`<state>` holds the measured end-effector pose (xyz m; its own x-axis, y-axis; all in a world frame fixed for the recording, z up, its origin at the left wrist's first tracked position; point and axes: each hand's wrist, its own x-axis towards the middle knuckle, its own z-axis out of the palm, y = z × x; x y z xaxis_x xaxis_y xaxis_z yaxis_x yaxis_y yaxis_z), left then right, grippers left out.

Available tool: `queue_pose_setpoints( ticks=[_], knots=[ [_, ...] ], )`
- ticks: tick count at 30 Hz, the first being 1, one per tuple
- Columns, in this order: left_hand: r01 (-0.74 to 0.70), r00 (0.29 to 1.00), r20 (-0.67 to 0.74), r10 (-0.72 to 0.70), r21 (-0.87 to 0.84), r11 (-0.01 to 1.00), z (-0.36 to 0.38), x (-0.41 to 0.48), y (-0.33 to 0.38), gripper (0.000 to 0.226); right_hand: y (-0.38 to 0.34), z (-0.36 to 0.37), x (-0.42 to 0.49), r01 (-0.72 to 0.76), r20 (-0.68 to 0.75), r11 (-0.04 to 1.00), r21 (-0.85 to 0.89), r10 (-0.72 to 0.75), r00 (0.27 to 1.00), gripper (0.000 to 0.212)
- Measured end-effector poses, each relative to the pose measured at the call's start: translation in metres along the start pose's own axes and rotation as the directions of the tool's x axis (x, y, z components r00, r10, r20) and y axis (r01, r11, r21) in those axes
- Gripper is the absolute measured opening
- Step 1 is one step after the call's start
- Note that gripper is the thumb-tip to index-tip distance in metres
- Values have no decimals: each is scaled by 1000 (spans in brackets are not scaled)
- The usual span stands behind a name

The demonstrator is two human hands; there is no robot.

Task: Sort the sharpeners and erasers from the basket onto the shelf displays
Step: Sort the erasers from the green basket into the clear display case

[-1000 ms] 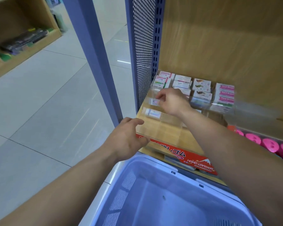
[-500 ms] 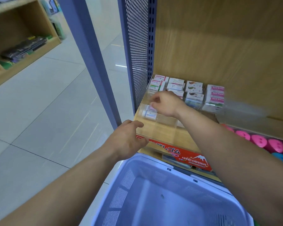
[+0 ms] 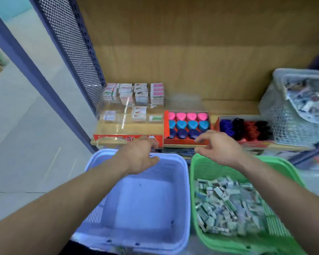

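Head: left hand (image 3: 138, 156) over purple basket (image 3: 144, 208), right hand (image 3: 220, 149) over green basket (image 3: 284, 163), both loosely curled, empty.

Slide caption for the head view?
Left hand at lavender basket's far rim, right hand above eraser-filled green basket, sharpener trays ahead on shelf.

Wooden shelf back (image 3: 191, 43), pale tiled floor (image 3: 35, 144)

A lilac basket (image 3: 180, 181) beside a green basket (image 3: 197, 181); pink, blue and navy sharpeners (image 3: 187, 125) in a red tray (image 3: 166, 126).
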<state>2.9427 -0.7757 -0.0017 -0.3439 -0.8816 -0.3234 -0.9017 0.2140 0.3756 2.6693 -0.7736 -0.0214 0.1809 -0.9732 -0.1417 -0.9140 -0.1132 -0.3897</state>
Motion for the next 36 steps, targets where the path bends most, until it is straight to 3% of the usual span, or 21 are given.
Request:
queue_pose_setpoints(
  ticks=[5,9,14,20,25,31,36],
  knots=[
    [-123,988,78,135,-135,983,86,4,95,40,107,1,-89,-233,69,971,57,229,971,27],
    [-75,971,208,115,-192,979,171,24,145,48,176,36,-118,-359,183,932,45,346,920,31],
    [129,947,316,-57,-212,969,256,57,161,65,227,93,-104,-412,378,911,17,376,846,65],
    [271,926,327,-188,-232,934,319,104,145,70,260,157,-61,-351,438,935,57,292,850,89],
    [197,936,325,-132,-178,964,343,123,139,81,274,195,-66,-368,305,929,50,337,891,82],
    [112,937,343,-66,-116,987,354,129,132,88,281,194,-65,-452,382,874,180,361,851,93],
    [194,921,371,-120,-170,966,352,139,136,89,276,201,-65,-440,336,869,226,354,873,58]
  ],
)
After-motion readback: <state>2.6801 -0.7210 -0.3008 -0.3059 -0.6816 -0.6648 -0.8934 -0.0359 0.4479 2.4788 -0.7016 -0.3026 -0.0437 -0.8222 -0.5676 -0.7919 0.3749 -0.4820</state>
